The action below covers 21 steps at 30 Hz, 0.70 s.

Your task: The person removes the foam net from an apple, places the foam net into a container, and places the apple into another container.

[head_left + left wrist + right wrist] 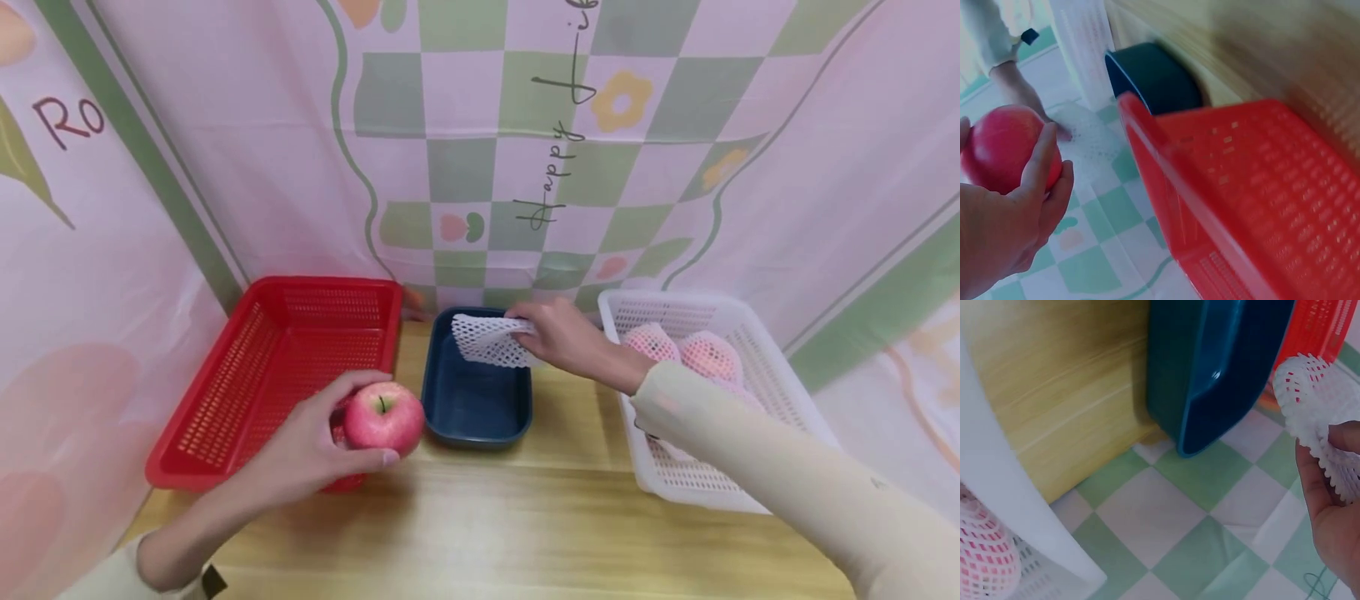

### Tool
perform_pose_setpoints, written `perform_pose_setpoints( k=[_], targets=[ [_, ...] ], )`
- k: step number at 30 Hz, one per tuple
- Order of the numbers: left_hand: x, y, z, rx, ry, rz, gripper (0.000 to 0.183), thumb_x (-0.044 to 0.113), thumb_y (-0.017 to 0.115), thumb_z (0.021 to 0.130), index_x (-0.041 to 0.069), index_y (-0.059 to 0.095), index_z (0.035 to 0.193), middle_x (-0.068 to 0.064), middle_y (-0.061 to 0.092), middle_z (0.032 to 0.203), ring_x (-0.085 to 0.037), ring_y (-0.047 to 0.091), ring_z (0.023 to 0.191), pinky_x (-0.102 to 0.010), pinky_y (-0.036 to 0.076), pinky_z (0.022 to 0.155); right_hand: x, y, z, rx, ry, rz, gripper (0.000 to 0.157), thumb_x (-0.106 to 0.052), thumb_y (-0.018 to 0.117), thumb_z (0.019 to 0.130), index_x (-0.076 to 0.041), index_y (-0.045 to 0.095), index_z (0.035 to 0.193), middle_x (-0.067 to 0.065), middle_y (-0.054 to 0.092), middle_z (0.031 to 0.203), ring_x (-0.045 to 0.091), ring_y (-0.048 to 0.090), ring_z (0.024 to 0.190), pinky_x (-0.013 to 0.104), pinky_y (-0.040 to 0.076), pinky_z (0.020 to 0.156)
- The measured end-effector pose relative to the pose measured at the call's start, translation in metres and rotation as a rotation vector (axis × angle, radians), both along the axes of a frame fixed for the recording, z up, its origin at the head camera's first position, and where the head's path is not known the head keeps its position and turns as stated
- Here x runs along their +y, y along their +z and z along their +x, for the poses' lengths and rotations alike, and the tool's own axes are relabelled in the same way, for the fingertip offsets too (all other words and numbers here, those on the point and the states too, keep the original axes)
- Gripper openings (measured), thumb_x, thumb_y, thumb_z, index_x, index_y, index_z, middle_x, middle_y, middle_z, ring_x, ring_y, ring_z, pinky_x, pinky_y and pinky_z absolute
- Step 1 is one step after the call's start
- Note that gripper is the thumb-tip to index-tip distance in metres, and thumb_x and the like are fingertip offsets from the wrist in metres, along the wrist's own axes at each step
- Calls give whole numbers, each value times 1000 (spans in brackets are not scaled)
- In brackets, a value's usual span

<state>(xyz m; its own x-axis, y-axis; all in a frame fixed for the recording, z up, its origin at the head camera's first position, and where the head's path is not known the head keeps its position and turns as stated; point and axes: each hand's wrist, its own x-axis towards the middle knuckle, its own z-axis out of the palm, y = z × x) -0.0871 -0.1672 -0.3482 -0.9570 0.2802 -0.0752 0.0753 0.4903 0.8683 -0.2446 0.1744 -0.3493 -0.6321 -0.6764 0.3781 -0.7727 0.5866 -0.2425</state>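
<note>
My left hand (pixel 318 433) grips a red apple (pixel 384 418), its stem facing up, over the near right corner of the red basket (pixel 161 467). The left wrist view shows the fingers wrapped around the apple (pixel 1007 150). My right hand (pixel 562 337) pinches a white foam fruit net (pixel 487 340) by one end, above the dark blue tray (pixel 480 437). The net hangs limp and flattened, with nothing showing inside it. In the right wrist view the thumb presses the net (pixel 1307 394) against the fingers.
At the right stands a white basket (pixel 798 392) holding several fruits in foam nets (pixel 711 357); the right forearm crosses over it. Basket and tray stand in a row on the wooden table (pixel 510 517). A patterned curtain (pixel 465 167) hangs directly behind them.
</note>
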Motion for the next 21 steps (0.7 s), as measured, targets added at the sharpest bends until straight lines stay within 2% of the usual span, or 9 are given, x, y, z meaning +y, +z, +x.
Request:
perform_pose_setpoints(
  k=[6,15,21],
  targets=[
    [-9,9,-10,-30,100,-10,87,44,95,76,28,48,148,-4,56,143,-33,55,129,-41,64,84,-8,-12,-16,-40,-15,14,16,-1,80,88,2,76,103,13,78,94,27,73,83,46,61,75],
    [-25,19,-27,-75,125,-9,90,49,91,80,27,42,153,-6,49,150,-35,49,136,-45,64,87,-24,-25,-29,-117,-70,57,19,-3,78,91,3,75,109,16,78,101,30,75,89,46,61,81],
    [-36,21,-47,-133,139,78,89,41,88,86,21,37,156,-10,45,153,-36,48,137,-43,63,90,-30,-34,-37,-155,-68,59,15,-2,77,91,3,75,106,15,78,99,29,74,88,46,61,81]
  ],
)
